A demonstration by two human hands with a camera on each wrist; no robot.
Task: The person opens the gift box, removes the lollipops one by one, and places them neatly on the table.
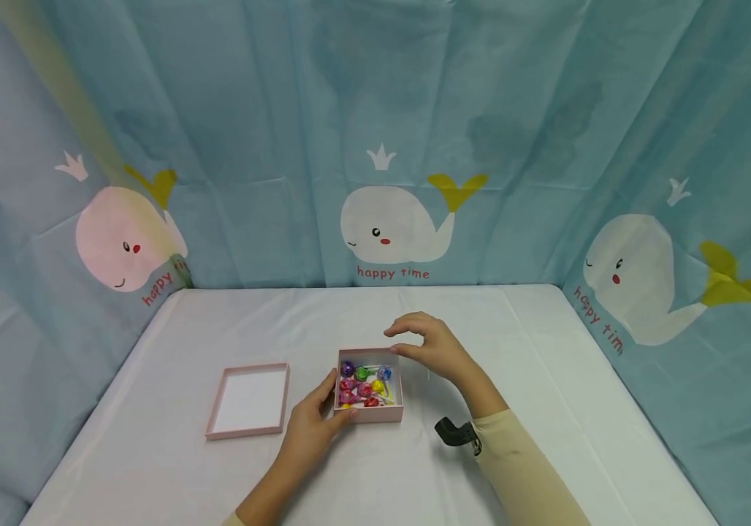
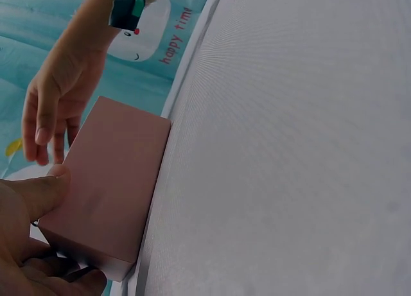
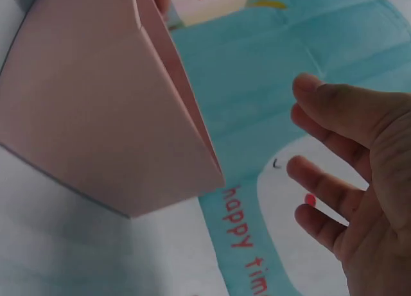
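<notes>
L hand [image 1: 312, 424] gripped the pink box [image 1: 378, 416] at its near-L corner, thumb at front, fingers round the side. R hand [image 1: 433, 346] hung nr the far-R corner, fingers & thumb wide. Lollipops [image 1: 364, 389] lay in the box on the white worktop [image 1: 520, 343]; lid [image 1: 249, 398] sat apart, to L.

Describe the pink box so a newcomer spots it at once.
Find the white table before the blue whale-print cloth. Near its middle, right of a shallow pink lid, is the box: deeper, and the one holding colourful lollipops.
</notes>
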